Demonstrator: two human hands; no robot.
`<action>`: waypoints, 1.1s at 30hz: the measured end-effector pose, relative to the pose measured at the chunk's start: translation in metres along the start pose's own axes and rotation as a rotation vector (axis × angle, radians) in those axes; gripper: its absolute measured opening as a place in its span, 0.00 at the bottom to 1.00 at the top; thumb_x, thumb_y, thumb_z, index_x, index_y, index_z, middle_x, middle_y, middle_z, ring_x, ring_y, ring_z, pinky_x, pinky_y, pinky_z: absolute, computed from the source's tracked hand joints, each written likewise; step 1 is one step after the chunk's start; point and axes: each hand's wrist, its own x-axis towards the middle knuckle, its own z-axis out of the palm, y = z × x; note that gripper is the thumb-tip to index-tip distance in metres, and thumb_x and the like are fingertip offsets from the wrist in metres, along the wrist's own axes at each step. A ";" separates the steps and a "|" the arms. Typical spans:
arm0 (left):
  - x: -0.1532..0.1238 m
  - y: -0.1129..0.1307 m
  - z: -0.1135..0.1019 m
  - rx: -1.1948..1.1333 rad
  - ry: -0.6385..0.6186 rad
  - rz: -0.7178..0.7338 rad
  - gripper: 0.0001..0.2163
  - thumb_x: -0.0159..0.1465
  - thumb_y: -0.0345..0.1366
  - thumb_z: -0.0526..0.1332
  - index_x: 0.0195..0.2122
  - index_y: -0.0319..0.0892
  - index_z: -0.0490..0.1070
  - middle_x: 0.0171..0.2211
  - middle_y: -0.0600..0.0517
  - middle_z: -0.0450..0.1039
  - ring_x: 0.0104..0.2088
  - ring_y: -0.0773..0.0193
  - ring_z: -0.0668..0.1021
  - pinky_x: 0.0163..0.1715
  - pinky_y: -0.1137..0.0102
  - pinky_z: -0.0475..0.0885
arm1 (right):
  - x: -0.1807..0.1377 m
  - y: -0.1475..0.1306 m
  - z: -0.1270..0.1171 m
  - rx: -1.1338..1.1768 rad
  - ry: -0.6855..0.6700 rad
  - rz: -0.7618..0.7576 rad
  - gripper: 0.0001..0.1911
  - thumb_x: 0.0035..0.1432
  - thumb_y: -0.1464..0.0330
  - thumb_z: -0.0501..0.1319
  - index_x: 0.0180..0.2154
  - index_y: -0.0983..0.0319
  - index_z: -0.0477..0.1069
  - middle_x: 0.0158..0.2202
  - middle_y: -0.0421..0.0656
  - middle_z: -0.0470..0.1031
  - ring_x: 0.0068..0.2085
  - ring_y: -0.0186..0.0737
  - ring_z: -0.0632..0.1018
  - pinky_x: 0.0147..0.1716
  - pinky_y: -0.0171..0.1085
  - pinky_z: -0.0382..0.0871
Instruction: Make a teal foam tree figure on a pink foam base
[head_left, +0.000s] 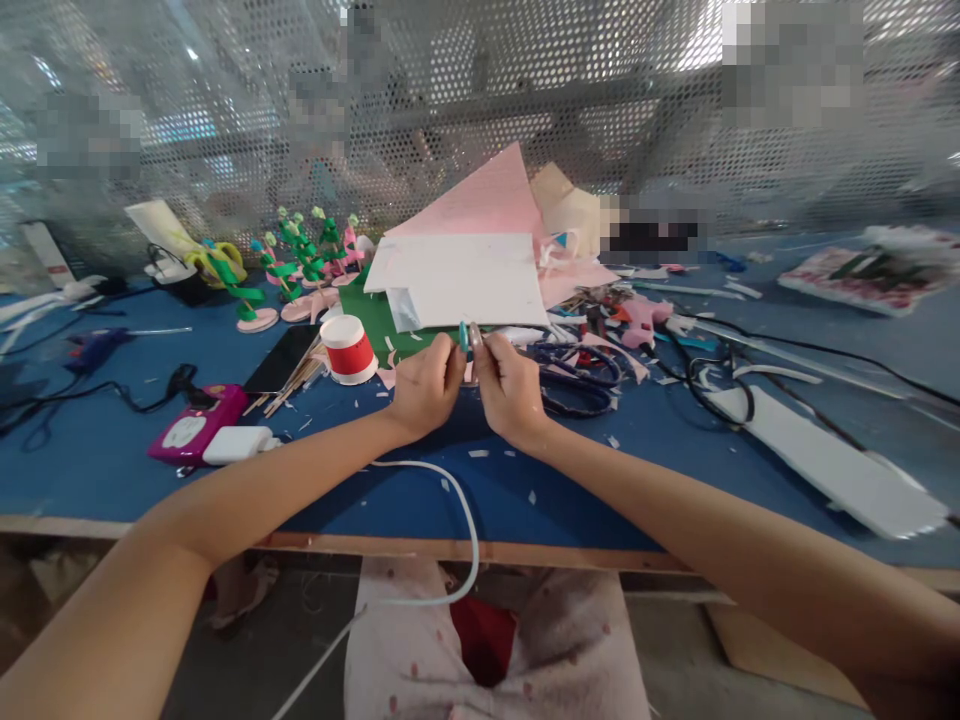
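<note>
My left hand (425,385) and my right hand (508,388) meet over the middle of the blue table (112,450). Both pinch a small craft piece (469,338) between their fingertips; it shows a teal part and a pinkish part, too small to name. Just behind it lie white foam sheets (465,280) on a green sheet (371,315). Dark-handled scissors (581,380) rest right beside my right hand.
A red-and-white cup (349,350) and wooden sticks (292,385) sit left of my hands. Finished foam flowers (300,265) stand behind them. A pink device (196,425) with a white charger (238,444), cables, paper scraps and a white foam strip (832,465) lie around.
</note>
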 end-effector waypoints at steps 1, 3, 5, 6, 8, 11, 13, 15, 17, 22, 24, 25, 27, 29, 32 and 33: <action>0.000 0.000 0.000 0.001 -0.007 -0.003 0.14 0.67 0.36 0.43 0.25 0.41 0.55 0.16 0.58 0.57 0.17 0.72 0.64 0.20 0.73 0.55 | 0.000 -0.001 0.000 -0.011 -0.007 -0.009 0.13 0.61 0.64 0.47 0.24 0.59 0.53 0.17 0.36 0.61 0.18 0.31 0.64 0.20 0.32 0.52; -0.001 -0.001 0.001 -0.028 -0.035 -0.015 0.14 0.67 0.38 0.43 0.25 0.41 0.56 0.16 0.57 0.57 0.17 0.72 0.64 0.20 0.73 0.55 | 0.001 -0.003 0.000 -0.024 -0.016 -0.028 0.13 0.61 0.65 0.47 0.24 0.59 0.53 0.17 0.36 0.60 0.18 0.31 0.63 0.20 0.32 0.52; -0.001 -0.001 0.001 -0.107 -0.062 -0.067 0.15 0.68 0.40 0.42 0.26 0.42 0.56 0.16 0.58 0.57 0.17 0.72 0.64 0.20 0.73 0.55 | 0.001 -0.004 0.000 -0.027 -0.017 -0.042 0.13 0.61 0.65 0.47 0.24 0.59 0.52 0.17 0.36 0.60 0.18 0.31 0.63 0.20 0.32 0.52; -0.002 -0.001 0.002 -0.161 -0.064 -0.115 0.15 0.68 0.41 0.42 0.26 0.42 0.56 0.16 0.58 0.57 0.17 0.72 0.63 0.20 0.74 0.56 | 0.001 -0.005 0.000 -0.022 -0.018 -0.048 0.13 0.61 0.66 0.47 0.24 0.59 0.52 0.16 0.36 0.60 0.17 0.31 0.63 0.20 0.32 0.52; -0.002 -0.001 0.002 -0.274 -0.062 -0.225 0.16 0.68 0.42 0.40 0.26 0.42 0.56 0.16 0.59 0.57 0.16 0.73 0.63 0.19 0.74 0.56 | 0.001 -0.005 -0.001 0.000 -0.022 -0.057 0.13 0.61 0.66 0.46 0.24 0.59 0.53 0.16 0.35 0.60 0.17 0.30 0.62 0.20 0.31 0.52; -0.001 -0.001 0.002 -0.366 -0.095 -0.299 0.17 0.67 0.44 0.41 0.26 0.42 0.56 0.16 0.58 0.57 0.17 0.73 0.63 0.19 0.74 0.57 | 0.001 -0.005 0.000 0.035 -0.025 -0.053 0.13 0.61 0.66 0.46 0.24 0.59 0.53 0.16 0.35 0.60 0.17 0.30 0.63 0.20 0.31 0.53; 0.000 0.000 0.001 -0.357 -0.121 -0.282 0.16 0.67 0.45 0.43 0.26 0.42 0.57 0.17 0.58 0.58 0.18 0.72 0.64 0.19 0.74 0.57 | 0.000 -0.004 0.001 0.057 -0.034 -0.035 0.13 0.61 0.66 0.46 0.24 0.59 0.53 0.16 0.35 0.60 0.17 0.30 0.63 0.20 0.31 0.54; 0.001 0.001 0.000 -0.328 -0.119 -0.267 0.16 0.66 0.46 0.43 0.27 0.42 0.57 0.18 0.57 0.59 0.18 0.72 0.64 0.20 0.74 0.57 | -0.001 -0.004 0.003 0.085 -0.050 -0.001 0.13 0.62 0.65 0.46 0.25 0.59 0.53 0.16 0.35 0.60 0.17 0.30 0.63 0.20 0.31 0.54; 0.002 0.003 0.001 -0.310 -0.112 -0.259 0.16 0.67 0.45 0.42 0.27 0.42 0.57 0.18 0.57 0.59 0.18 0.72 0.64 0.20 0.74 0.58 | -0.002 -0.003 0.004 0.113 -0.054 0.033 0.12 0.62 0.64 0.46 0.26 0.59 0.53 0.16 0.35 0.60 0.17 0.30 0.63 0.19 0.31 0.54; 0.001 0.005 0.003 -0.273 -0.095 -0.238 0.18 0.67 0.47 0.39 0.27 0.42 0.55 0.18 0.57 0.59 0.18 0.71 0.64 0.21 0.73 0.59 | -0.004 -0.003 0.007 0.162 -0.040 0.056 0.13 0.62 0.63 0.47 0.26 0.59 0.55 0.17 0.34 0.58 0.18 0.29 0.62 0.19 0.30 0.53; 0.000 0.006 0.005 -0.249 -0.065 -0.239 0.18 0.67 0.47 0.37 0.28 0.43 0.56 0.19 0.56 0.60 0.19 0.70 0.65 0.21 0.72 0.59 | -0.006 -0.003 0.008 0.194 -0.032 0.067 0.13 0.62 0.62 0.47 0.26 0.59 0.55 0.17 0.34 0.56 0.18 0.28 0.61 0.19 0.30 0.53; -0.001 0.007 0.005 -0.242 -0.055 -0.241 0.18 0.67 0.47 0.37 0.28 0.43 0.56 0.19 0.55 0.61 0.19 0.69 0.66 0.21 0.71 0.60 | -0.006 -0.004 0.008 0.215 -0.030 0.075 0.13 0.62 0.62 0.47 0.26 0.59 0.55 0.17 0.33 0.56 0.18 0.28 0.60 0.18 0.30 0.52; -0.003 0.008 0.006 -0.243 -0.057 -0.246 0.18 0.67 0.47 0.37 0.30 0.43 0.57 0.20 0.54 0.62 0.20 0.68 0.66 0.22 0.70 0.61 | -0.008 -0.004 0.010 0.255 -0.029 0.091 0.14 0.62 0.61 0.46 0.26 0.59 0.54 0.17 0.33 0.54 0.17 0.28 0.58 0.18 0.30 0.50; -0.004 0.009 0.005 -0.250 -0.069 -0.256 0.18 0.66 0.47 0.37 0.32 0.43 0.59 0.21 0.53 0.63 0.20 0.67 0.67 0.23 0.69 0.62 | -0.010 -0.005 0.010 0.273 -0.032 0.091 0.14 0.63 0.61 0.46 0.26 0.59 0.53 0.17 0.33 0.54 0.17 0.28 0.58 0.18 0.31 0.50; -0.006 0.010 0.004 -0.262 -0.072 -0.281 0.18 0.66 0.48 0.37 0.33 0.42 0.60 0.22 0.52 0.64 0.22 0.65 0.68 0.25 0.67 0.64 | -0.011 -0.008 0.008 0.267 -0.030 0.056 0.13 0.63 0.63 0.46 0.26 0.59 0.53 0.17 0.34 0.55 0.19 0.29 0.59 0.20 0.32 0.51; -0.007 0.010 0.003 -0.267 -0.074 -0.290 0.18 0.66 0.48 0.37 0.33 0.43 0.59 0.22 0.52 0.64 0.22 0.65 0.69 0.25 0.67 0.64 | -0.011 -0.008 0.008 0.262 -0.027 0.042 0.13 0.63 0.63 0.46 0.25 0.59 0.52 0.18 0.34 0.55 0.19 0.29 0.59 0.20 0.32 0.52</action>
